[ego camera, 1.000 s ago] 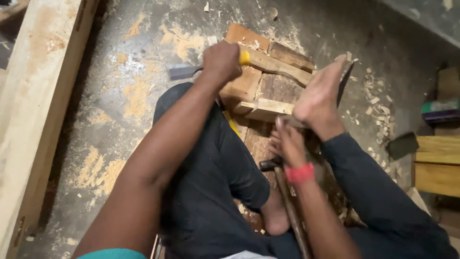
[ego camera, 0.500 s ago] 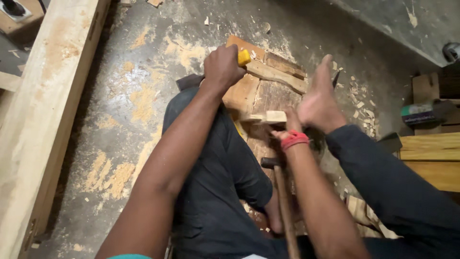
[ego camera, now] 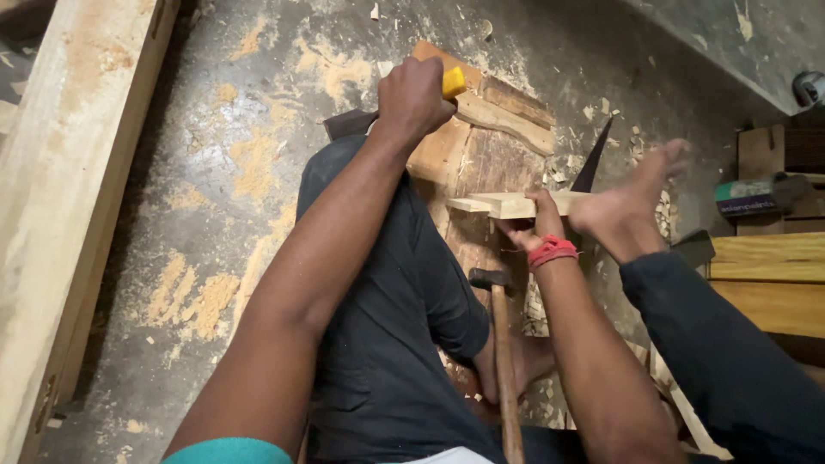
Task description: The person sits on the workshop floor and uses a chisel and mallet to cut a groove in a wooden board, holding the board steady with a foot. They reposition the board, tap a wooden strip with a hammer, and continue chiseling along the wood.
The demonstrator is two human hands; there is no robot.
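While the person is sitting on the sawdust-strewn concrete floor (ego camera: 215, 129), the left hand (ego camera: 414, 96) is closing tight around a yellow-handled tool (ego camera: 453, 82), whose working end is hidden. The right hand (ego camera: 534, 225), with a red band at the wrist, is gripping a pale flat strip of wood (ego camera: 507, 204); its long axis is running left to right across the view, and its free end is pointing left. It is lying across a worn brown wooden block (ego camera: 468, 155). A bare foot (ego camera: 632, 202) is pressing near its right end. A wooden-handled hammer (ego camera: 498, 344) is lying beside the right forearm, head pointing away.
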